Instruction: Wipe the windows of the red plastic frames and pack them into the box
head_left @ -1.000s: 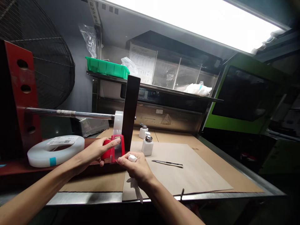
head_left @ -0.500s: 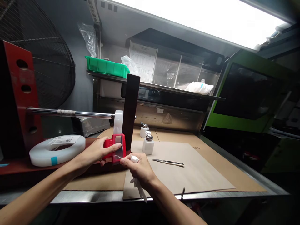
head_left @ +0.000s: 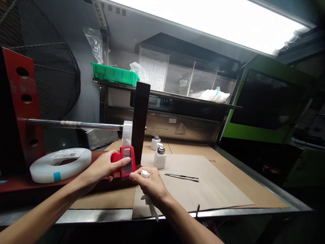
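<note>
Head view: got the red frame just left of the black post, down low, roughly upright lengthwise. Pinched in the left hand, farther from the post; seemingly touched at the post-side bottom corner by the right hand, curled round white tissue.

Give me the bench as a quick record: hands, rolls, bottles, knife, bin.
Left hand: grips red frame, thumb across its opening
Right hand: fingertips at frame's lower right corner; white material in grip
Mounted roll: on metal rod, beside black upright
Large roll: flat on red base
Bottles: two, white, metal-topped
Knife: on brown paper
Bin: green, on shelf
</note>
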